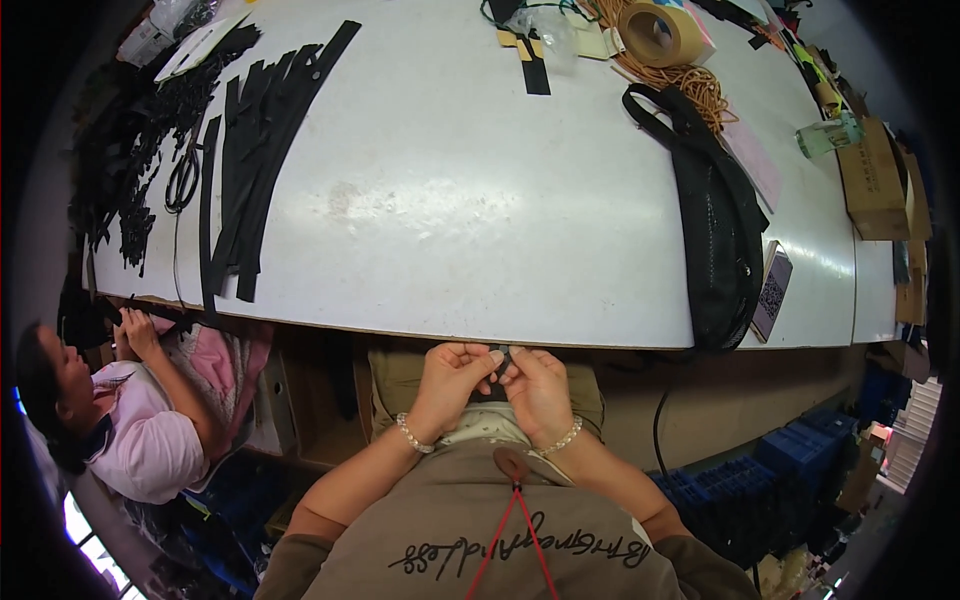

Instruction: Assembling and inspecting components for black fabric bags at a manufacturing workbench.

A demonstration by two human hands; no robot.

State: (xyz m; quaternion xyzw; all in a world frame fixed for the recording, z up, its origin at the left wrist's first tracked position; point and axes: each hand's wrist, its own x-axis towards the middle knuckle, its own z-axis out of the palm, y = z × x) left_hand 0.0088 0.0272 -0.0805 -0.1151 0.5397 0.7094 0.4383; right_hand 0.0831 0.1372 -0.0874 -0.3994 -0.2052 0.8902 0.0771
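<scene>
Just below the table's near edge, my left hand and my right hand meet in front of my body. Both are closed, with thumbs and fingertips pinching a small dark piece between them. Most of that piece is covered by fingers, so its kind does not show. A dark patch hangs below the fingertips, perhaps part of the same thing. Black fabric strips lie side by side on the left of the white table. A black bag with a strap lies at the right, its lower end by the edge.
At far left are scissors and a heap of black scraps. A tape roll, brown cord, phone, plastic bottle and cardboard box stand right. A co-worker sits at left; blue crates are at lower right.
</scene>
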